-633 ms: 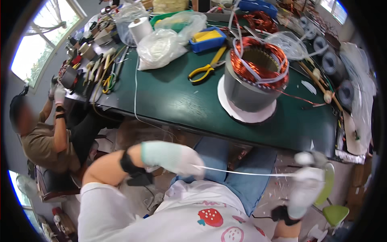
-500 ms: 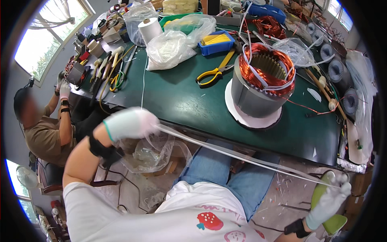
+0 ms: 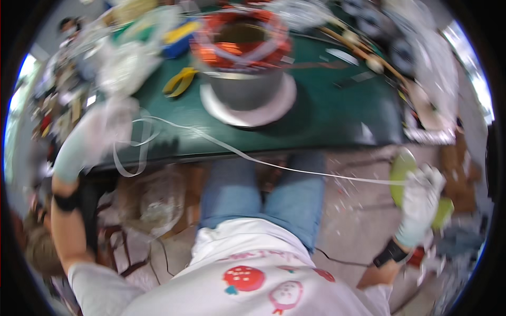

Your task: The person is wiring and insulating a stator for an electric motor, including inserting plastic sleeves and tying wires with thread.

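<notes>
A thin white tape [image 3: 247, 157] runs slackly in front of me between my two hands. My right hand [image 3: 421, 195], in a white glove, is closed on one end, out to the right beyond the table's edge. My left hand [image 3: 108, 126], gloved too, is raised over the table's left front; motion smears its fingers, but loops of the tape hang from it. Between and beyond my hands, a grey motor stator [image 3: 245, 92] with copper windings [image 3: 221, 51] stands upright on a round white base [image 3: 284, 100]. Neither hand touches it.
Yellow-handled pliers [image 3: 180, 82] lie left of the stator on the green table [image 3: 327, 116]. Behind them are a blue bin [image 3: 176, 48] and a white plastic bag [image 3: 126, 66]. A wooden stick [image 3: 382, 60] lies at the right. A green chair [image 3: 401, 171] stands near my right hand.
My view has swung left, so the stator sits further left. The tape has gone from taut to slack, with loops at my left hand, which is now out over the table's left front.
</notes>
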`<state>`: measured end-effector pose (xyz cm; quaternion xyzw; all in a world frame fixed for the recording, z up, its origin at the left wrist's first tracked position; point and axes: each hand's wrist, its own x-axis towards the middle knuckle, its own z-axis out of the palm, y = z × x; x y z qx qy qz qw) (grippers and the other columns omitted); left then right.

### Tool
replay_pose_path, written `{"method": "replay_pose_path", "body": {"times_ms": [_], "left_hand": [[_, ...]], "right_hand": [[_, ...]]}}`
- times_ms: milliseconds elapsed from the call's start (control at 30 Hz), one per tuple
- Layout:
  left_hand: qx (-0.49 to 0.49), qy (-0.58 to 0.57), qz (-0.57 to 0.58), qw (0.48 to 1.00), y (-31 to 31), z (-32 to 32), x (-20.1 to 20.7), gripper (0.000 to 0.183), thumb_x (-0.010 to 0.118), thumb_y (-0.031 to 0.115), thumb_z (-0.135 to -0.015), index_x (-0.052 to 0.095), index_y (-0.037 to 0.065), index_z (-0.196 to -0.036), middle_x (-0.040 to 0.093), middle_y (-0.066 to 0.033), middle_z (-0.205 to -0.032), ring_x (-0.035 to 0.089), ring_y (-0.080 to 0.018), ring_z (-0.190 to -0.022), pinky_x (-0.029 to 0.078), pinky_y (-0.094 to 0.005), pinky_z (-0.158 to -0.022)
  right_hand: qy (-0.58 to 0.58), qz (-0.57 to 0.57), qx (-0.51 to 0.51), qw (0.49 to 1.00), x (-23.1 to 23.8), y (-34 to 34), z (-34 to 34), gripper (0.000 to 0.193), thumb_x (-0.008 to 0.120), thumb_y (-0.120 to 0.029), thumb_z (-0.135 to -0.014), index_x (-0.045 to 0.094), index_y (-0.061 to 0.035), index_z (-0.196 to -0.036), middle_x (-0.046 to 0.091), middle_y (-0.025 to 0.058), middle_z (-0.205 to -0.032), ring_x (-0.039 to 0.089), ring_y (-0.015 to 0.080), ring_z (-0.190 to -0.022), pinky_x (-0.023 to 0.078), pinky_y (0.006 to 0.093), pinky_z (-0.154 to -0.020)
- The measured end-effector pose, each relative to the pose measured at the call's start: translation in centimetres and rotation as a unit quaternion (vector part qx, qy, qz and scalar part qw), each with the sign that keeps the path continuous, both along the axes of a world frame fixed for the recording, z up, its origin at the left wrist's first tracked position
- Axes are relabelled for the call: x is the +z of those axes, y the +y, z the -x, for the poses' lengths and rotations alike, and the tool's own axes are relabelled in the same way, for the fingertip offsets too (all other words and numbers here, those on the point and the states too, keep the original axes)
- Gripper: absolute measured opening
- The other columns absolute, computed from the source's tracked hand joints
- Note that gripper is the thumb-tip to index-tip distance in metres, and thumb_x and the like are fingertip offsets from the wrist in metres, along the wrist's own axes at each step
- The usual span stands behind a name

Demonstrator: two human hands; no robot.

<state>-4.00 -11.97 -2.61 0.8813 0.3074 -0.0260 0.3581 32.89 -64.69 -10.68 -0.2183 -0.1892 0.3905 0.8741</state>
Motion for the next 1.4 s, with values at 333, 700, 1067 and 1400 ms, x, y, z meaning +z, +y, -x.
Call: {"method": "replay_pose_path", "body": {"times_ms": [333, 700, 1067, 1400], "left_hand": [[-0.315, -0.156, 0.210, 0.912, -15.2, -11.2, -6.0, 0.028, 0.059, 0.007, -0.088, 0.069, -0.002, -0.112, 0.072, -0.0138, -0.098, 0.069, -0.0237, -0.087, 0.054, -0.0343, -0.082], [-0.264, -0.454, -0.074, 0.848, -22.7, -17.3, -7.1, 0.035, 0.074, -0.002, -0.071, 0.071, 0.008, -0.104, 0.064, -0.0071, -0.086, 0.062, -0.0261, -0.080, 0.047, -0.0368, -0.071], [-0.006, -0.326, -0.155, 0.933, -10.6, -6.2, -9.9, 0.013, 0.073, -0.002, -0.081, 0.067, 0.002, -0.092, 0.063, -0.0099, -0.095, 0.062, -0.0203, -0.088, 0.050, -0.0296, -0.078], [0.107, -0.269, -0.461, 0.839, -6.5, -2.8, -9.8, 0.007, 0.068, 0.000, -0.088, 0.064, 0.000, -0.094, 0.065, -0.0112, -0.097, 0.065, -0.0224, -0.089, 0.052, -0.0301, -0.079]], "right_hand": [[-0.049, 0.057, -0.015, 0.997, 2.9, 7.5, 5.3, 0.033, 0.038, -0.033, -0.111, 0.053, -0.0080, -0.095, 0.064, 0.0165, -0.106, 0.066, 0.0353, -0.100, 0.050, 0.0550, -0.093], [-0.086, 0.150, 0.014, 0.985, 2.0, 12.9, 10.3, 0.036, 0.042, -0.032, -0.110, 0.058, -0.0011, -0.100, 0.058, 0.0176, -0.125, 0.060, 0.0223, -0.108, 0.048, 0.0395, -0.100], [-0.022, 0.041, -0.214, 0.976, 1.2, 0.3, -2.1, 0.023, 0.055, -0.021, -0.104, 0.059, 0.0011, -0.104, 0.057, 0.0244, -0.133, 0.056, 0.0367, -0.128, 0.049, 0.0508, -0.103], [-0.384, 0.315, -0.264, 0.827, 1.7, -12.1, -0.6, 0.050, 0.041, -0.004, -0.102, 0.035, -0.0096, -0.151, 0.052, 0.0066, -0.135, 0.055, 0.0112, -0.097, 0.047, 0.0286, -0.093]]}}
